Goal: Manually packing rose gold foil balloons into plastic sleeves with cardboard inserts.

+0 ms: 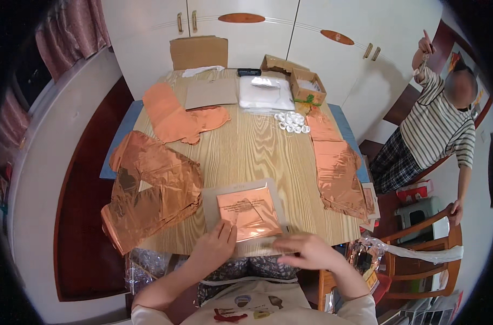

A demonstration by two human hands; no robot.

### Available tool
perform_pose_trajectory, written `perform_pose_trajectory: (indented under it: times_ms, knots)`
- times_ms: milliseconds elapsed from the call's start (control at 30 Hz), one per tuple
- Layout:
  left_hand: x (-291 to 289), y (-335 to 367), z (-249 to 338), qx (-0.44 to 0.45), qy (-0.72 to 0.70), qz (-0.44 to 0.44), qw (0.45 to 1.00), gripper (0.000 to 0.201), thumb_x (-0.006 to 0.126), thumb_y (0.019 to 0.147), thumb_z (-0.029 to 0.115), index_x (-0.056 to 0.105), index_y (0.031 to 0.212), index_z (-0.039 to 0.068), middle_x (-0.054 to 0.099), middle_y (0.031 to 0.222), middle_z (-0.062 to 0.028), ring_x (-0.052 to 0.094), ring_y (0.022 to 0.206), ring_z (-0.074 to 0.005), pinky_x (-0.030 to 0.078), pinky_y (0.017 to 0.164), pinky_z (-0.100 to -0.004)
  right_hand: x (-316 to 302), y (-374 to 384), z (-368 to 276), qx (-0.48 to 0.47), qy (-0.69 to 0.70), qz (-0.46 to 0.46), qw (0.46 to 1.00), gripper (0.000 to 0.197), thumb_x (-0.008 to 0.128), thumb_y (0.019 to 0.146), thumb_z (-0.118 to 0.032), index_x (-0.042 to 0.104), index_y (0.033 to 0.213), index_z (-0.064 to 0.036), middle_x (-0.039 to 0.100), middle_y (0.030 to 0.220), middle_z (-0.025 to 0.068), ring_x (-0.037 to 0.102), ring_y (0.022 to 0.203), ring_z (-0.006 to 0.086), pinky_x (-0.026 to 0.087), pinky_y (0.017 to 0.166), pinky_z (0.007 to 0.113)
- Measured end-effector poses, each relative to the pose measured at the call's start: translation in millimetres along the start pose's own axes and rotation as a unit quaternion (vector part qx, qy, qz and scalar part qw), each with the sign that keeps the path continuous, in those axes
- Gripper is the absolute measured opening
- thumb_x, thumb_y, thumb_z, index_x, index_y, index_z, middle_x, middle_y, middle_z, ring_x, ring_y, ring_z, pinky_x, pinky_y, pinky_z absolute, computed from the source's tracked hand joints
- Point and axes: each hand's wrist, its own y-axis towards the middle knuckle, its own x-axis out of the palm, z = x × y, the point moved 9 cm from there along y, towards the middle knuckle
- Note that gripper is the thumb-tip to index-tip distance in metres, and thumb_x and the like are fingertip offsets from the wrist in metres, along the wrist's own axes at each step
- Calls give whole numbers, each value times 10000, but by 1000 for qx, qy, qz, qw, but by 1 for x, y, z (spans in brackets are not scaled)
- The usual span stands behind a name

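Note:
A folded copper-coloured foil sheet [255, 219] lies flat with dark print on its upper part. Around and under it shows a larger clear plastic bag [277, 200], at the table's near edge. My left hand [217, 244] rests its stretched fingertips on the lower left corner of the foil and bag. Beside the lower right corner is my right hand [309, 251], its fingers apart and reaching inward, with nothing visible in them. Whether the right fingertips touch the bag I cannot tell.
Crumpled copper foil [154, 184] covers the table's left side, more foil [338, 173] the right. Farther back are orange sheets [171, 119], cardboard [211, 93], a stack of clear bags [265, 95], white round pieces [292, 122] and a small box [307, 86]. Another person [433, 119] stands right, holding a chair [419, 244].

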Motion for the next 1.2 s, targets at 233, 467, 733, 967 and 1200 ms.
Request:
perform_pose_trajectory:
  times_ms: [233,467,733,967,1200]
  knots:
    - [3,1,-11,-39,-103,2,994,408,670,834,331,643,1095,19,627,1173,-143,576,1153,-307,507,909,-420,-45,69,125,119,80,84,986,261,633,891,-204,675,1092,-42,685,985,176,668,863,317,530,755,365]
    - [20,58,-30,-32,-164,3,986,610,619,835,493,552,1286,87,472,1374,-174,402,1312,-395,325,1055,-543,-101,219,235,101,-327,147,928,184,567,818,-152,678,921,-49,674,875,160,651,823,319,506,754,445]
    - [65,44,-38,-53,-189,-67,978,841,535,781,735,483,1397,165,365,1476,-188,279,1360,-478,229,1050,-668,-105,317,270,117,-483,133,857,154,574,803,-148,716,851,-112,670,940,67,606,982,236,468,810,373]
    - [65,48,-38,-53,-184,-96,977,937,628,694,723,441,1423,164,330,1496,-183,263,1372,-471,222,1055,-672,-96,319,256,74,-526,124,838,137,592,790,-155,714,841,-123,663,918,44,592,972,217,453,803,358]
    - [67,51,-38,-58,-187,-118,973,1041,686,598,735,432,1427,159,285,1517,-186,217,1394,-472,169,1092,-665,-105,239,164,56,-371,192,907,124,615,774,-125,640,884,-74,645,768,113,643,728,287,507,655,409]
